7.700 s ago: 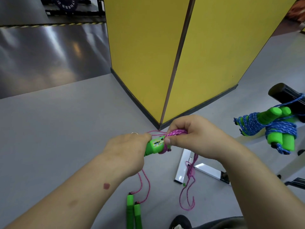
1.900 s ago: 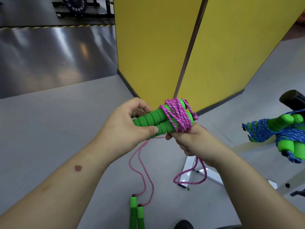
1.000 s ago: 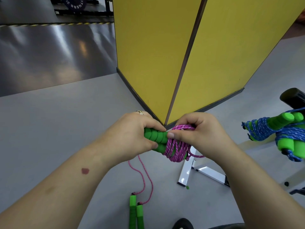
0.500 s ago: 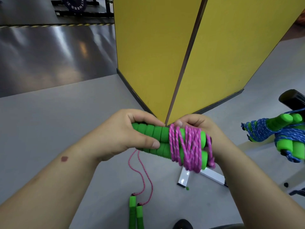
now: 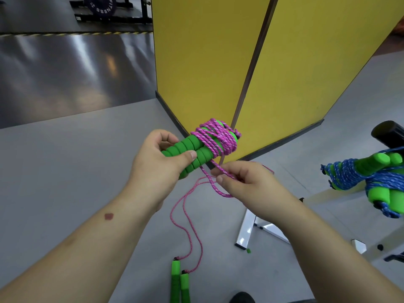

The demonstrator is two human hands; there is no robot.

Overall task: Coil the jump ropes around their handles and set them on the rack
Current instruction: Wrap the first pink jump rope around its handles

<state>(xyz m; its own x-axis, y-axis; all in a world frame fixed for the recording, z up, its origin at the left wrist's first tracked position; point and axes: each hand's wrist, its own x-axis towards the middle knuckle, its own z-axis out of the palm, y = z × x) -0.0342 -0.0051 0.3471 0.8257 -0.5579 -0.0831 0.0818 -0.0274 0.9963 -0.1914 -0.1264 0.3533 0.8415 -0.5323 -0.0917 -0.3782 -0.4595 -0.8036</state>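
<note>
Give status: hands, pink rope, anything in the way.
Left hand grips the paired green handles. Right hand pinches the pink rope tail below the coil; wrap unfinished. Second pink rope trails loose below. Two blue coiled ropes at right.

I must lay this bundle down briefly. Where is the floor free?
Grey floor left of the left hand, up to the yellow partition, is bare. Crowded: second rope's handles below, white frame and blue-roped bundles at right.

Only legible text was on the dark round weight plate (image 5: 99, 6) at the top left edge, standing in a black rack: white letters read "FITNESS", curved along the rim, with a cut-off letter before them. Remaining marks on that plate were too small to read
</note>
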